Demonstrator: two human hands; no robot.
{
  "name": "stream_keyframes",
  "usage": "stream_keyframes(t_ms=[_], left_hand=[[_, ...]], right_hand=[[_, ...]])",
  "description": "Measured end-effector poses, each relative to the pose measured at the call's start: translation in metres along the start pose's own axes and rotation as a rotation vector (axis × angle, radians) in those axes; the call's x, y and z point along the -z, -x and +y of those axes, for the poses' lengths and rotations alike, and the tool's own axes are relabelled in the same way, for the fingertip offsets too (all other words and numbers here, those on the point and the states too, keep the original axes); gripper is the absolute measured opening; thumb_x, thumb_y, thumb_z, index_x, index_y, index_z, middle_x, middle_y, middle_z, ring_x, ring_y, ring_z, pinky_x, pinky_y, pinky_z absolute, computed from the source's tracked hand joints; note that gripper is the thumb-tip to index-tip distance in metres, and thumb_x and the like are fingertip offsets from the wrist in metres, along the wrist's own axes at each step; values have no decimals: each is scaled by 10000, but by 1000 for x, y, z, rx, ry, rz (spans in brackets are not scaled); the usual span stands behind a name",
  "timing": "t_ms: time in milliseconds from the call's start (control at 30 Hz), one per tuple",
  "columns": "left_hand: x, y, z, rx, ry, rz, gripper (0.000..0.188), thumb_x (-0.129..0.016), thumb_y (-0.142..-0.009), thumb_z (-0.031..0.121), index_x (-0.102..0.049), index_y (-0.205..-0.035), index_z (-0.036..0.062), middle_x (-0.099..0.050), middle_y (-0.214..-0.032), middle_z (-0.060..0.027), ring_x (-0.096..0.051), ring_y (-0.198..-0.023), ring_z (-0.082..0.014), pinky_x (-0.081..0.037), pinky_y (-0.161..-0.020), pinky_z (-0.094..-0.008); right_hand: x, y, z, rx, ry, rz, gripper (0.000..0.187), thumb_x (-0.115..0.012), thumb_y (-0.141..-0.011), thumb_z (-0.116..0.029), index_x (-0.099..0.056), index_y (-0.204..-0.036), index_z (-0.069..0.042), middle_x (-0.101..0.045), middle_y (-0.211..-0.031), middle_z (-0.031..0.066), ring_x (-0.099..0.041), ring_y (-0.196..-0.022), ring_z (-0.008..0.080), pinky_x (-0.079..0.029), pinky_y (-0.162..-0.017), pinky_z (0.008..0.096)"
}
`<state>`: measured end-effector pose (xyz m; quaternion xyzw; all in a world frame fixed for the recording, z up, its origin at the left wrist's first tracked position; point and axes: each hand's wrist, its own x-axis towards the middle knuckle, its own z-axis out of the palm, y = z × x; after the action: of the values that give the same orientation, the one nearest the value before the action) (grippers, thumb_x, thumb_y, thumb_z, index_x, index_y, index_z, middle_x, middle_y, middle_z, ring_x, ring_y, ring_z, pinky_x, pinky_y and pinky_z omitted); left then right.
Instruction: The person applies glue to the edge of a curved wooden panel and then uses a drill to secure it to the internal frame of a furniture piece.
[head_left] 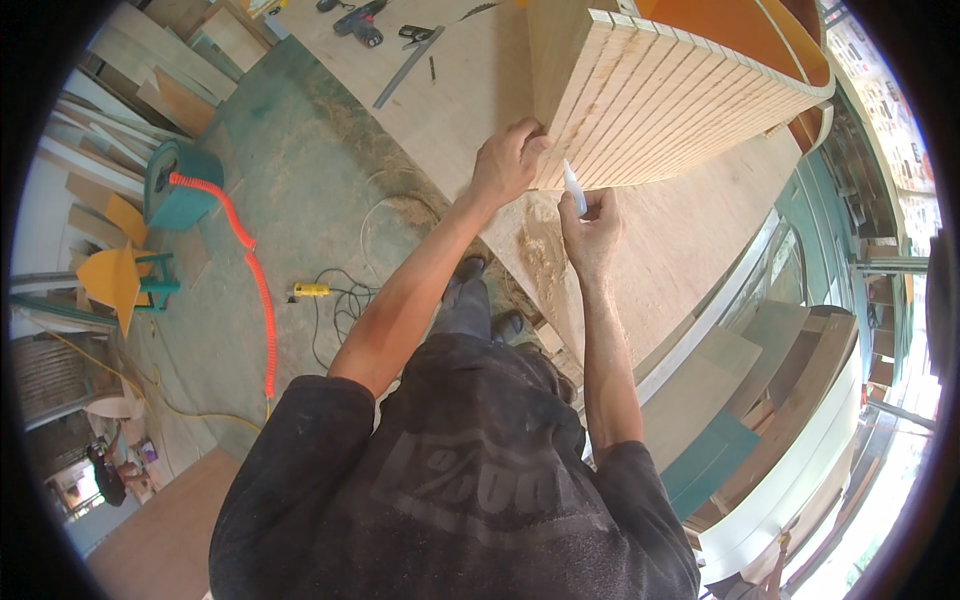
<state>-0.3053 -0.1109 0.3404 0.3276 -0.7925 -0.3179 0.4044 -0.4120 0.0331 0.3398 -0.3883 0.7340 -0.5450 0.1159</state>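
While the right hand (594,238) pinches a small white bottle (574,190) between thumb and fingers, the bottle's tapered nozzle points up at a slatted wooden panel (660,110) just beyond the grip. Left of the grip, the left hand (508,165) bends its fingers at the panel's edge; cannot tell whether they clasp it. Markings: large, faded pale print across the dark shirt (450,555), below the grip; bottle surface too small to read. Sawdust (541,258) lies left of the right wrist.
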Motion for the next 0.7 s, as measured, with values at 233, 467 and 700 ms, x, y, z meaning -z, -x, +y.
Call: stream_keyframes(t_ms=[233, 467, 700], left_hand=[[1, 0, 0, 7, 9, -13, 492, -528, -1048, 491, -624, -1047, 8, -687, -992, -202, -669, -907, -419, -520, -768, -464], [0, 0, 1, -7, 23, 2, 539, -504, -1048, 532, -631, -1037, 9, -684, -968, -198, -671, -892, -416, -522, -747, -462], [1, 1, 1, 43, -7, -41, 540, -469, -1047, 551, -627, -1090, 36, -690, -1035, -193, -668, -961, -424, -528, -820, -497]], right_hand=[[-5, -5, 4, 16, 59, -4, 278, -769, -857, -175, -562, -806, 5, -633, -710, 136, -625, -639, 211, -508, -616, 359], [-5, -7, 6, 7, 105, -10, 284, -756, -878, -193, -563, -809, 4, -617, -672, 109, -583, -610, 169, -486, -590, 339], [-5, -6, 7, -6, 80, -21, 280, -754, -885, -196, -574, -809, 4, -617, -660, 81, -563, -609, 127, -475, -581, 317]])
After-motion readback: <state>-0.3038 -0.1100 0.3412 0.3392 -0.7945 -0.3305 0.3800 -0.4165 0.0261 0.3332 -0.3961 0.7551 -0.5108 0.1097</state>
